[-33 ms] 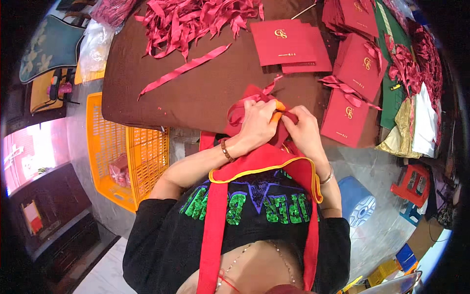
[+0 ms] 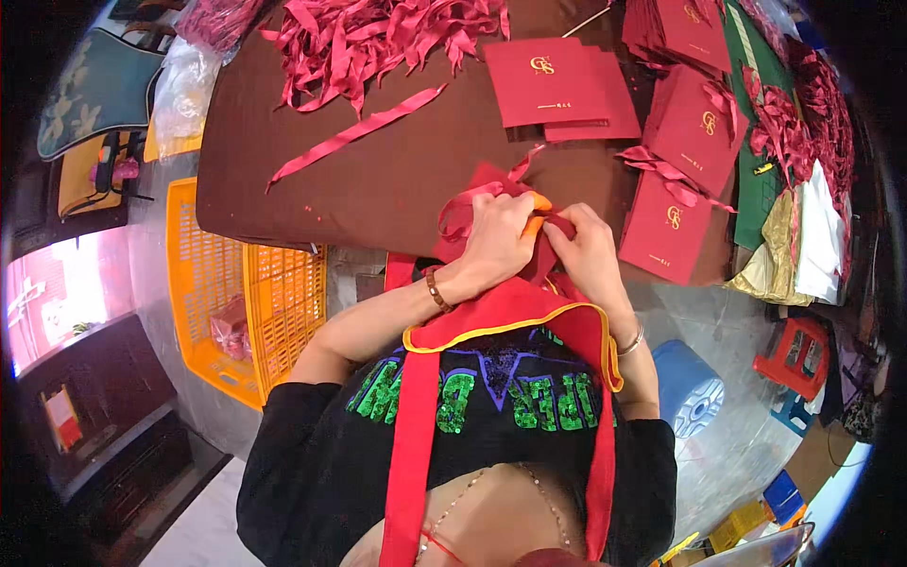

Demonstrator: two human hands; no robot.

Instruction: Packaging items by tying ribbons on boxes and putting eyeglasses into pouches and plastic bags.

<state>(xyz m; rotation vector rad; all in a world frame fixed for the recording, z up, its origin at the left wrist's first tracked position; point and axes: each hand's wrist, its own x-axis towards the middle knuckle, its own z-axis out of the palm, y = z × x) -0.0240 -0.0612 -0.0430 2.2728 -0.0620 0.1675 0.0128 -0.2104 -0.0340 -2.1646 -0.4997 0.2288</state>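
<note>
Pinching a red pouch [image 2: 542, 259], fingers narrowed, left hand [image 2: 501, 231] and right hand [image 2: 586, 246] nearly meet, ribbon [image 2: 457, 217] looping beside the left

We've got an orange crate [image 2: 248, 283] on the floor [image 2: 213, 420]. Just past the crate there's a plastic bag [image 2: 184, 99] and a floral cushion [image 2: 99, 90]; well off to its right, a red stool [image 2: 792, 359] plus some blue tub [image 2: 688, 387], maybe another stool.

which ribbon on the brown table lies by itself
The long red ribbon lying slantwise below the big ribbon heap; others are bunched together, lie on flat red packets or loop beside the left hand.
</note>
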